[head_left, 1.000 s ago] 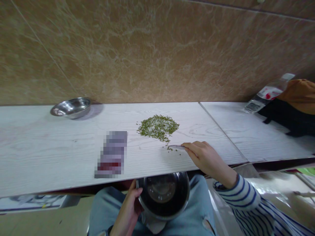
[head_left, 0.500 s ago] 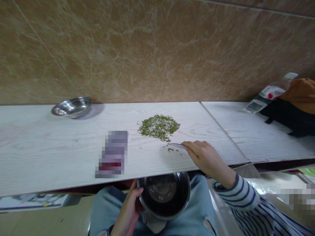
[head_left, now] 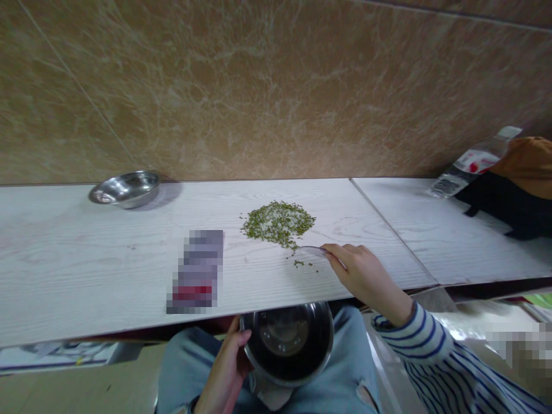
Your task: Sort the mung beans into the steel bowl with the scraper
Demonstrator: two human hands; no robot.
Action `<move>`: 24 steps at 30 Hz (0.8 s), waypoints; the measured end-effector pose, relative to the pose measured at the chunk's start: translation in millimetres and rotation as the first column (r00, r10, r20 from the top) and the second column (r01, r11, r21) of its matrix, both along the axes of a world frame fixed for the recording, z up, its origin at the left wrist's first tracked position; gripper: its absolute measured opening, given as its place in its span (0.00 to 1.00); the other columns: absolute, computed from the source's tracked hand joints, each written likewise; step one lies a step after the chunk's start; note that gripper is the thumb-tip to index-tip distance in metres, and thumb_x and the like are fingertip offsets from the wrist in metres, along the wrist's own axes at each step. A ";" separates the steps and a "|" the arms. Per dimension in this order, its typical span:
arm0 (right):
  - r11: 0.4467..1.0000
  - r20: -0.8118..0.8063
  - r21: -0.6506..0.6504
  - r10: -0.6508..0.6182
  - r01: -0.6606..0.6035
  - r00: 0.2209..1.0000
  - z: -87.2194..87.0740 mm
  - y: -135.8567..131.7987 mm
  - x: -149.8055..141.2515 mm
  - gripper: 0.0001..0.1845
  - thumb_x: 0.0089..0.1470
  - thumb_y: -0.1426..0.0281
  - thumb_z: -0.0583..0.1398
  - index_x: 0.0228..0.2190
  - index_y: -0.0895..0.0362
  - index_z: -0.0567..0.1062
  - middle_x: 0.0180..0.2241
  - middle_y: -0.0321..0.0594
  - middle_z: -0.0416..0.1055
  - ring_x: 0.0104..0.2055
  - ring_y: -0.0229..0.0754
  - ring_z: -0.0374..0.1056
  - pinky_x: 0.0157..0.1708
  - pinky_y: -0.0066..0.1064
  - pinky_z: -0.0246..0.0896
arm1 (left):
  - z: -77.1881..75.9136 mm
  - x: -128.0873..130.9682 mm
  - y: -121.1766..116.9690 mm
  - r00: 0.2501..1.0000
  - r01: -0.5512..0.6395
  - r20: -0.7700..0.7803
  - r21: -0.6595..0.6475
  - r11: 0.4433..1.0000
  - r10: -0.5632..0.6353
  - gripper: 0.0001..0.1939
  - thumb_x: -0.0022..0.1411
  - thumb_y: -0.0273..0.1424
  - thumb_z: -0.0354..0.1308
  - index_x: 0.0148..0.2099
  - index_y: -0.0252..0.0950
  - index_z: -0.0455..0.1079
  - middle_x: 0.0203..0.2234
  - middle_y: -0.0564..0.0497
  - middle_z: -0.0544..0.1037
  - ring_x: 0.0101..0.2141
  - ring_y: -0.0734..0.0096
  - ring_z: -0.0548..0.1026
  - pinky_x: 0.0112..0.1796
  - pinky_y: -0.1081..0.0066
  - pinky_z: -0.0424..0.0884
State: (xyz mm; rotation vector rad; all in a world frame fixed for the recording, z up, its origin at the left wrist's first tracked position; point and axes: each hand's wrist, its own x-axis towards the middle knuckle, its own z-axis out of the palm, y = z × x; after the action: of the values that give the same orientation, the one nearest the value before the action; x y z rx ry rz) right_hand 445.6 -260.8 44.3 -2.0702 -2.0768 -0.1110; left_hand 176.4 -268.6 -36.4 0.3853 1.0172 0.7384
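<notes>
A loose pile of small green beans mixed with white grains [head_left: 278,223] lies spread on the white table. My right hand [head_left: 357,273] is closed on one end of a thin, pale, curved piece [head_left: 313,250] whose exact kind I cannot make out. Its far tip is at the pile's near edge, above a few stray beans [head_left: 304,264]. Below the table edge, my left hand [head_left: 230,359] grips the left rim of a steel bowl [head_left: 288,368] above my lap. The thumb lies over the rim; the other fingers are mostly hidden. The bowl's inside looks dark and shiny.
Another steel bowl [head_left: 127,191] stands tilted-looking by the wall at left. A blurred-out flat object [head_left: 196,273] lies left of the pile. At right, a clear bottle [head_left: 476,162] leans on a black and brown bag [head_left: 513,192]. The table's front edge runs over my knees.
My right hand has shifted slightly up and right with the thin pale piece. The pile, stray beans, left hand and held bowl look the same.
</notes>
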 end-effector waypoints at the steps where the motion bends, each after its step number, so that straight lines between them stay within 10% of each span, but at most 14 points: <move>1: 1.000 -0.001 -0.006 -0.015 0.015 1.000 0.0 0.9 1.1 0.16 0.61 0.69 0.47 0.45 0.55 0.70 0.34 0.43 0.75 0.37 0.41 0.70 0.39 0.33 0.58 | 0.6 0.0 0.4 1.000 0.002 0.002 0.005 1.000 -0.002 0.26 0.53 0.33 0.55 0.57 0.44 0.62 0.49 0.52 0.75 0.49 0.61 0.71 0.46 0.64 0.66; 24: 0.997 0.027 -0.003 -0.082 0.083 0.996 1.3 10.4 4.5 0.16 0.60 0.68 0.48 0.44 0.54 0.71 0.34 0.42 0.75 0.36 0.41 0.71 0.38 0.31 0.59 | -0.5 -1.3 0.6 1.000 -0.026 0.008 -0.012 1.000 0.026 0.25 0.53 0.32 0.55 0.55 0.44 0.64 0.47 0.52 0.76 0.49 0.59 0.71 0.47 0.62 0.66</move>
State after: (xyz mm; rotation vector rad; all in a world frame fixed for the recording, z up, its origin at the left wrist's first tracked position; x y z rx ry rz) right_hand 450.1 -250.3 45.6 -2.1690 -2.0084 -0.1479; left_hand 175.2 -268.1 -36.9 0.3588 1.0199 0.7567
